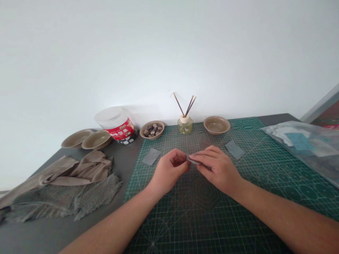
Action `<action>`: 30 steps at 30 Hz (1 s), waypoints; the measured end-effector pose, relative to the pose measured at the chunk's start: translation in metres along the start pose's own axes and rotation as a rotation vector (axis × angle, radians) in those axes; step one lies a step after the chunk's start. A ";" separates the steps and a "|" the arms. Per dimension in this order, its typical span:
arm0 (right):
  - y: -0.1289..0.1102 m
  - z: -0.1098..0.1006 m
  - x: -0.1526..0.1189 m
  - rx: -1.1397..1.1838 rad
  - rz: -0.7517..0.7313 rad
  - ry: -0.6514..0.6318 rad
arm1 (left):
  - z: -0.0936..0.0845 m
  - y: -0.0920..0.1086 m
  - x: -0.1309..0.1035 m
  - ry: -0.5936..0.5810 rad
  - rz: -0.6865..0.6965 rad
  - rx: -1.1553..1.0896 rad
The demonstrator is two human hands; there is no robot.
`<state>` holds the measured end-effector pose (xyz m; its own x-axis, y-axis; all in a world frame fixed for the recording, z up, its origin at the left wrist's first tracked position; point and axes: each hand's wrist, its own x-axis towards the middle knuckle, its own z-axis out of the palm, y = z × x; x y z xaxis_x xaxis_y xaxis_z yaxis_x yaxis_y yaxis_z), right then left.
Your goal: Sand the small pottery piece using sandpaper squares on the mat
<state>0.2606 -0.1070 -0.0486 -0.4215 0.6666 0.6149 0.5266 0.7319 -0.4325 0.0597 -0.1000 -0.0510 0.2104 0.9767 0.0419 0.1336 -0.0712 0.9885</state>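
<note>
My left hand [172, 169] and my right hand [219, 167] meet above the green cutting mat [180, 218]. Between them is a small, thin grey sheet [192, 161], pinched by the fingers and thumb of my right hand. The fingers of my left hand are curled closed at the sheet's left end; whatever they grip is hidden. Two similar grey rectangular sheets lie flat on the mat, one sheet [152, 156] left of my hands and another sheet [235, 150] to the right.
At the back stand a bowl [143, 133] of small brown stones, a reed diffuser [185, 125], a bowl [217, 126] and a red-labelled plastic jar [120, 128]. Two overlapping bowls [96, 140] and crumpled cloths [79, 173] lie left. A clear plastic bag [317, 141] sits right.
</note>
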 end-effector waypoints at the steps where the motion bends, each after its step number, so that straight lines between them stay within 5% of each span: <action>1: -0.001 0.002 0.000 -0.037 -0.031 -0.026 | -0.001 -0.001 0.000 0.010 0.005 0.006; 17: -0.004 0.011 -0.004 -0.314 -0.113 -0.088 | 0.001 -0.001 -0.005 0.144 0.062 0.170; 30: -0.005 0.011 -0.001 -0.245 -0.076 -0.034 | 0.001 -0.003 -0.004 0.165 0.093 0.075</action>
<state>0.2503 -0.1103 -0.0543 -0.4891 0.6183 0.6152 0.6540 0.7267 -0.2105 0.0592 -0.1037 -0.0538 0.0650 0.9847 0.1618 0.1943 -0.1716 0.9658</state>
